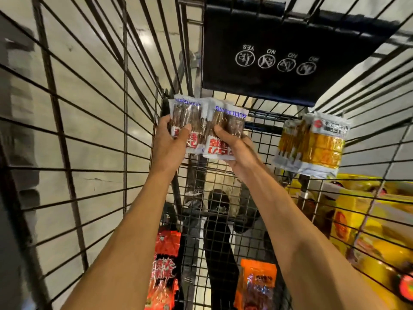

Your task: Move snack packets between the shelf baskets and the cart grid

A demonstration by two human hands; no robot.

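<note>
Both hands pinch brown packets against cart grid: left hand, right hand. Placing step, likely; next needs hooking onto wire.

One head-worn wide-angle view, forward and down, close inside the wire cart.

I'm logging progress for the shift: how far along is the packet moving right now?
Looks done: yellow packets sit against the cart grid on the right. In hand: the left hand and right hand together grip white-and-brown packets at the grid's upper left, not yet released. Possibly left: red packets and an orange packet low in the cart, if they go on the grid too.
</note>
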